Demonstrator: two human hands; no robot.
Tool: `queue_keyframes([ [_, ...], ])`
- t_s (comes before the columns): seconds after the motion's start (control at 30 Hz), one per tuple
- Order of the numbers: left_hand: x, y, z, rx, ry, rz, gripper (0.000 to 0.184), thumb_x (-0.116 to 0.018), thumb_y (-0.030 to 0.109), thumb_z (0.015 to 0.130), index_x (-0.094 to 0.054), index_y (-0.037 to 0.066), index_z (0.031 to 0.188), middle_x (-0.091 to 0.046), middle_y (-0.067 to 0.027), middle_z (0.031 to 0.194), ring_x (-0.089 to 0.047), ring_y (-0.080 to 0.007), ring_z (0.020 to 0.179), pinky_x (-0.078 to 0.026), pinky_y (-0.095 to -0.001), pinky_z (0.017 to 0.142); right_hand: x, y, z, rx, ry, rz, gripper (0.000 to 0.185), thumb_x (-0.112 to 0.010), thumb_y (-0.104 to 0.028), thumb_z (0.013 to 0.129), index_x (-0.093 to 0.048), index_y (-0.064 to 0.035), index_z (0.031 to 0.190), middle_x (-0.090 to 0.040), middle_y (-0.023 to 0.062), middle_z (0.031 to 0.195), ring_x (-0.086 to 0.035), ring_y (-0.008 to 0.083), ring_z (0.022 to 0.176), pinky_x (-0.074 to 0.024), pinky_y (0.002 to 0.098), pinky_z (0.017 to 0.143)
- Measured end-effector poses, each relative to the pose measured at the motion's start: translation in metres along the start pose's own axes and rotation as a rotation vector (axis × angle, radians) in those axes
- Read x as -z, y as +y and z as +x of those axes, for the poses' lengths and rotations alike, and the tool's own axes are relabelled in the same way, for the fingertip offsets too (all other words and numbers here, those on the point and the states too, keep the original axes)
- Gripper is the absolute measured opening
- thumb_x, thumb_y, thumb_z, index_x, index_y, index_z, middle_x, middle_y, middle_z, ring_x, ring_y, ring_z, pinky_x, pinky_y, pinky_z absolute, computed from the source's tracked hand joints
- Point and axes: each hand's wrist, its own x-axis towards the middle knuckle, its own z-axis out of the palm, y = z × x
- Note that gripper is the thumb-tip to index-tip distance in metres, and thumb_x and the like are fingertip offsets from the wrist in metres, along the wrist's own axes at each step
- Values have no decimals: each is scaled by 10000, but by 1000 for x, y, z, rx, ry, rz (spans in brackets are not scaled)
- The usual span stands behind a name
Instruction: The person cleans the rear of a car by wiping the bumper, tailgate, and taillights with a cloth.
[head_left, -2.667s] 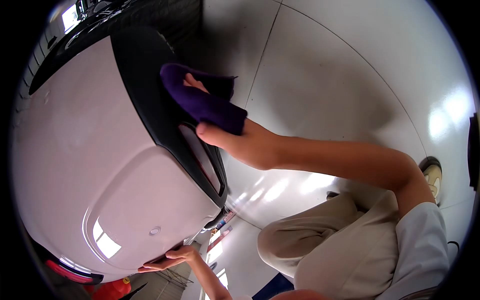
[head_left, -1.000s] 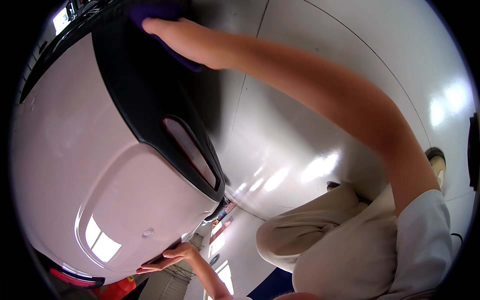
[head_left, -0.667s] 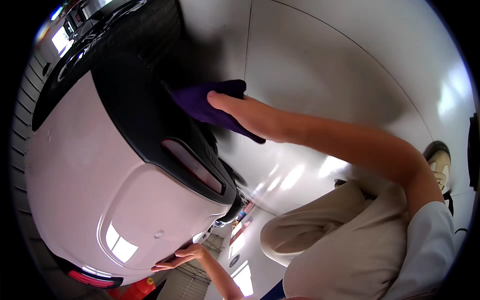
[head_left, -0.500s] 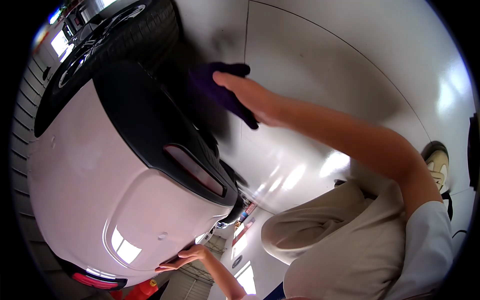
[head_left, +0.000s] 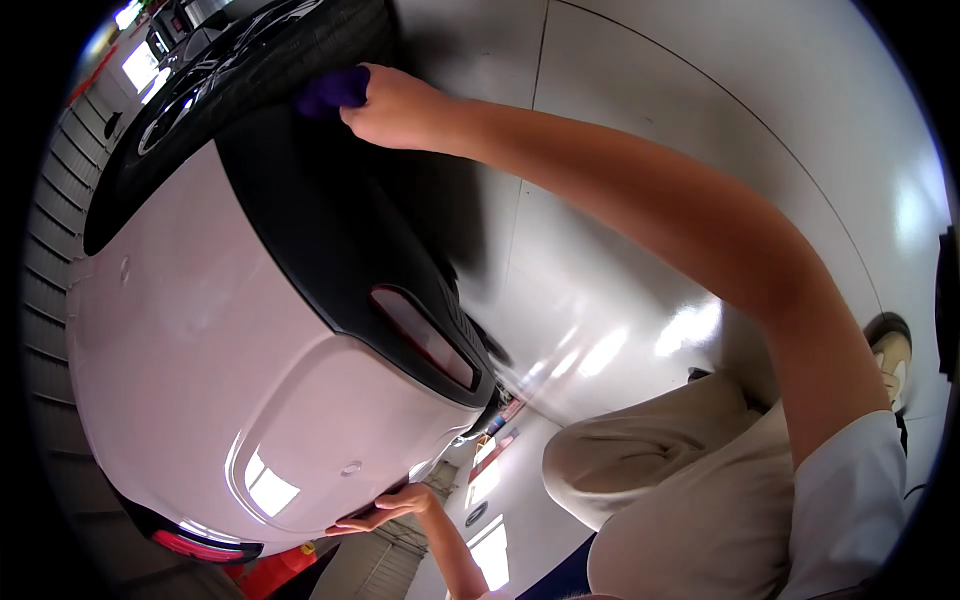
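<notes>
R hand (head_left: 400, 108) clenched on purple cloth (head_left: 337, 92), nr tire (head_left: 345, 40) & blk trim (head_left: 290, 195); L hand (head_left: 398, 505) unclenched, laid along pink car panel (head_left: 205, 340).

Indoor garage or car workshop, exact kind unclear. Car (head_left: 200, 330) stands inside, tyre (head_left: 340, 45) on a hard, pale, glossy floor (head_left: 650, 110) crossed by thin dark seams (head_left: 540, 50); bright light reflects off it. Ribbed panelling (head_left: 45, 260) at one edge. Pale wall (head_left: 542, 515) beyond, with bright window (head_left: 490, 556).
</notes>
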Motion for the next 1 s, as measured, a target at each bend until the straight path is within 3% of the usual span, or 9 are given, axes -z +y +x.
queue_keyframes([
  [0.23, 8, -13, -5, -29, -43, 11, 720, -305, 450, 1082, -82, 13, 1609, 90, -244, 1670, 51, -428, 1554, -90, -659, 1211, 38, -12, -38, 109, -145, -99, 345, -606, -244, 940, -628, 1, 1181, -715, 186, 1028, -683, 346, 998, -521, 421, 866],
  [0.3, 4, -14, -4, -38, -54, 18, 715, -303, 443, 1081, -80, 18, 1611, 93, -239, 1671, 54, -429, 1554, -94, -663, 1211, 64, -35, -55, -33, -259, -196, 373, -615, -266, 936, -644, 37, 1152, -718, 201, 1041, -689, 344, 1000, -527, 413, 851],
  [0.43, 6, -7, -3, -4, -43, 13, 715, -302, 439, 1080, -81, 11, 1608, 69, -250, 1667, 47, -436, 1552, -95, -674, 1205, 57, -28, -37, -115, -29, -221, 397, -624, -292, 929, -670, 60, 1106, -726, 207, 976, -708, 326, 916, -543, 403, 791],
  [0.5, 5, -12, -5, -20, -42, 6, 716, -306, 442, 1077, -89, 10, 1606, 55, -254, 1666, 42, -438, 1552, -103, -678, 1204, 50, -28, -31, -114, -60, -198, 367, -610, -262, 921, -679, 60, 1083, -726, 196, 934, -704, 316, 844, -538, 401, 752],
  [0.57, 7, -7, 0, -26, -47, 64, 715, -307, 442, 1076, -93, 12, 1606, 49, -252, 1667, 39, -439, 1551, -108, -680, 1203, 29, -22, -17, 9, -108, -9, 345, -598, -241, 904, -686, 66, 1034, -721, 182, 866, -693, 308, 783, -528, 406, 716],
  [0.7, 3, -10, -4, -18, -20, 44, 717, -305, 447, 1075, -97, 8, 1603, 37, -253, 1666, 29, -438, 1552, -116, -685, 1202, 13, -26, 5, -9, 1, -158, 339, -622, -258, 872, -674, 73, 822, -698, 169, 731, -686, 302, 697, -530, 423, 665],
  [0.73, 3, -13, -5, -17, -26, 49, 717, -305, 447, 1075, -97, 8, 1603, 37, -253, 1666, 29, -438, 1552, -116, -685, 1202, 6, -23, 3, 122, 118, -191, 381, -641, -268, 864, -645, 73, 694, -674, 190, 656, -686, 335, 662, -547, 437, 676],
  [0.87, 3, -14, -4, -50, -42, 70, 711, -297, 443, 1078, -99, 7, 1603, 38, -252, 1667, 32, -435, 1553, -114, -679, 1207, 14, -26, -24, 137, 39, -237, 397, -660, -287, 859, -651, 73, 692, -677, 227, 676, -700, 364, 701, -563, 445, 706],
  [1.0, 2, 2, 9, -62, -46, 75, 704, -285, 443, 1081, -96, 14, 1607, 44, -252, 1667, 28, -447, 1549, -118, -674, 1208, 39, -18, -62, 49, -239, -470, 406, -675, -329, 855, -677, 63, 960, -717, 263, 923, -715, 391, 886, -566, 459, 766],
])
